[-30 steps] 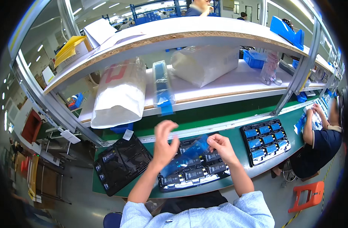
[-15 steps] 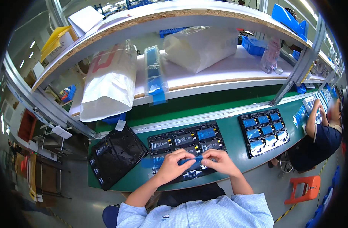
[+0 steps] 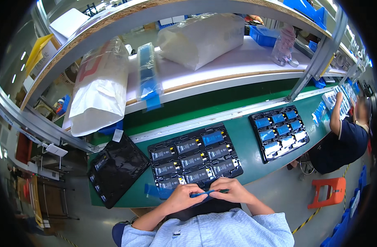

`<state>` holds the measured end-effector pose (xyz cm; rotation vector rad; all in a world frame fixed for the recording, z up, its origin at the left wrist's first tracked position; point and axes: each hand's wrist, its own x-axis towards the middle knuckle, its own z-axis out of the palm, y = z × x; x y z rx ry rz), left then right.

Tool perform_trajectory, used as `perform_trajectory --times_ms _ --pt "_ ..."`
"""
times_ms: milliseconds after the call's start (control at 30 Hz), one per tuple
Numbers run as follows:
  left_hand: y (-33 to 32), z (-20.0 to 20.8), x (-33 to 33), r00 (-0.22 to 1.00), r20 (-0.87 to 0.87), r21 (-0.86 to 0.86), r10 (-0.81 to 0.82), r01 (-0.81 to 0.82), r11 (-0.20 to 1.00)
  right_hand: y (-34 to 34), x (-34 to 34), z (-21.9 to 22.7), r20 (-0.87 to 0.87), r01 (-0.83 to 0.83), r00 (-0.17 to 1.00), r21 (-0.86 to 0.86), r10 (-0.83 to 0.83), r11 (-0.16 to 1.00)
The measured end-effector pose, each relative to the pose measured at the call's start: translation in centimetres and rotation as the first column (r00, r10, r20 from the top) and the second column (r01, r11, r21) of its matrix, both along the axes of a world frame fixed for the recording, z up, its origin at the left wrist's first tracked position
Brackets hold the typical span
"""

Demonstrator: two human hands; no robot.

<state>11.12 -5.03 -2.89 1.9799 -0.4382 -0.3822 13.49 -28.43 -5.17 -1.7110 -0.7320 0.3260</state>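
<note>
The person stands at the near edge of the green worktop [image 3: 254, 144], both hands drawn together low at about six o'clock. The left hand [image 3: 183, 196] and the right hand [image 3: 232, 190] each pinch one end of a thin blue strip [image 3: 205, 193], fingers closed on it, so that it runs nearly level between them, just over the near rim of the black tray [image 3: 194, 158]. That tray lies flat straight ahead of the hands, at twelve o'clock from them, its pockets filled with dark flat cells, one pocket near its far edge covered in blue. A patch of blue film [image 3: 153, 190] lies on the worktop at nine o'clock from the left hand, just beside the tray's near left corner. Further toward nine o'clock lies a glossy black bag [image 3: 118, 166], partly over another dark tray. At about two o'clock, well apart from the hands, a second tray [image 3: 279, 131] holds cells mostly faced in blue. On the shelf above rest a large white bag [image 3: 99, 88], a narrow blue-taped packet [image 3: 147, 78] and a bulky clear-wrapped bundle [image 3: 203, 37]. At three o'clock another person [image 3: 344, 138] in a dark shirt bends over the worktop's far end, beside an orange stool [image 3: 329, 191].
</note>
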Motion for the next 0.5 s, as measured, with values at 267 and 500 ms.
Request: perform_trajectory --times_ms 267,500 --pt "0.0 -0.5 0.4 0.944 -0.328 -0.087 -0.034 0.005 0.996 -0.2 -0.4 1.0 0.424 0.108 0.902 -0.047 -0.078 0.993" --pt "0.9 -2.6 0.6 0.756 -0.624 -0.414 -0.195 -0.108 0.904 -0.1 0.0 1.1 0.616 0.083 0.787 -0.066 -0.025 0.994"
